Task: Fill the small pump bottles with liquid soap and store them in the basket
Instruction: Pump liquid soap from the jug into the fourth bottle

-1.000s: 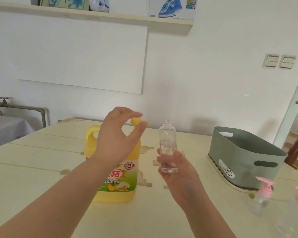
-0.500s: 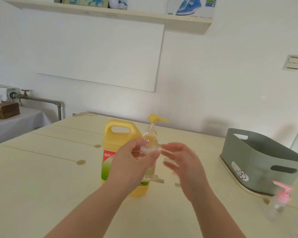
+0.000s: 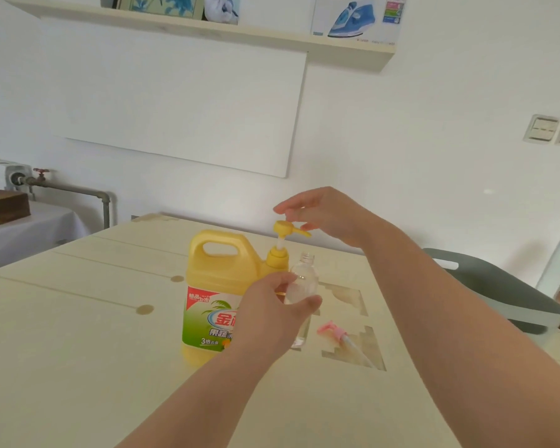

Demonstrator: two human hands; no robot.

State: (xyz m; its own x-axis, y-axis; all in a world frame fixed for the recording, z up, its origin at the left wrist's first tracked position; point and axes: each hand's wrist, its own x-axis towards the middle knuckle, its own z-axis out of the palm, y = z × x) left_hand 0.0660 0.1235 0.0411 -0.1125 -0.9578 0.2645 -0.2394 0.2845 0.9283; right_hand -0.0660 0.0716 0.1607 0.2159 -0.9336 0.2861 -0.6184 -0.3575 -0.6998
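Small pump bottle [image 3: 303, 282], clear and uncapped, stands upright in my left hand [image 3: 272, 315], tight against the right side of the yellow soap jug [image 3: 217, 286]. My fingers [image 3: 307, 303] are curled round its middle. I cannot tell whether its base rests on the worktop [image 3: 78, 334] or sits just above it. Its open neck is right under the tip of the jug's spout.

To the right of the jug, just past the bottle, a pink pump top [image 3: 332, 331] lies on its side on the worktop with its tube trailing out to the right.

Over the top of the jug, my right hand [image 3: 330, 211] hovers with its fingers nearly straight and spread. The fingertips are at the yellow pump head [image 3: 285, 228], but I cannot tell whether they press it.

Well to the right of the jug, partly hidden behind my right forearm, stands the grey basket [image 3: 498, 295]. High on the wall beyond the jug, a shelf [image 3: 207, 24] carries an iron box [image 3: 353, 17].
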